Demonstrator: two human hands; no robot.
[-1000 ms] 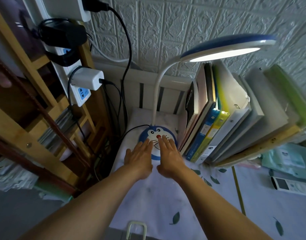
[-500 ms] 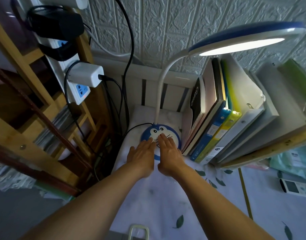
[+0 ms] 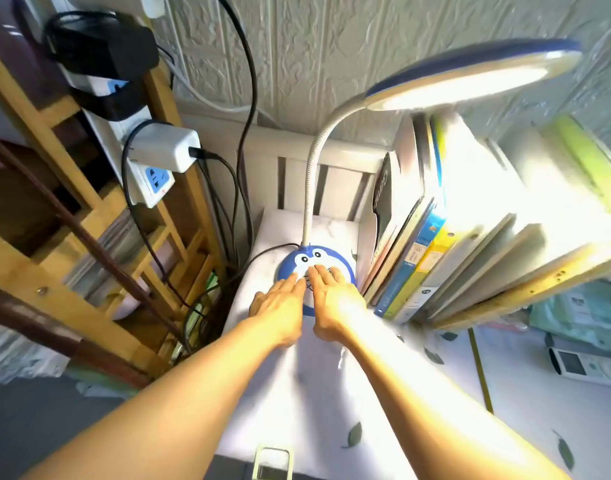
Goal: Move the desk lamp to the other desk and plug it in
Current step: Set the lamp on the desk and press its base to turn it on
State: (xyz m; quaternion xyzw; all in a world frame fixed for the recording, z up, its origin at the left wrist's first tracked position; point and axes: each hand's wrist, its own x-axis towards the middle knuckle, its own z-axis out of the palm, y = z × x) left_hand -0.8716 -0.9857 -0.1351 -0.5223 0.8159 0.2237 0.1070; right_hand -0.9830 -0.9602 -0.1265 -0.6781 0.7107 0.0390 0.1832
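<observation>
The desk lamp has a round blue base (image 3: 305, 258) with a cartoon cat face, a white flexible neck (image 3: 314, 174) and a lit blue-and-white head (image 3: 470, 77) at upper right. It stands on the white leaf-patterned desk (image 3: 314, 393) near the back. My left hand (image 3: 279, 306) and my right hand (image 3: 335, 296) lie flat, side by side, fingers together, with fingertips on the front of the base. Neither hand grips it. A black cord (image 3: 262, 252) leaves the base to the left. A white power strip (image 3: 151, 181) hangs on the wooden frame at left.
Leaning books and folders (image 3: 435, 254) crowd the lamp's right side. A wooden shelf frame (image 3: 89, 237) with several cables (image 3: 227, 209) stands left. A white charger (image 3: 165, 152) sits in the strip. A remote (image 3: 584, 365) lies at far right. A slatted white rail (image 3: 331, 185) backs the desk.
The lamp light has become much brighter across the books and desk. Both hands have crept slightly farther onto the lamp base. The view has shifted a little closer.
</observation>
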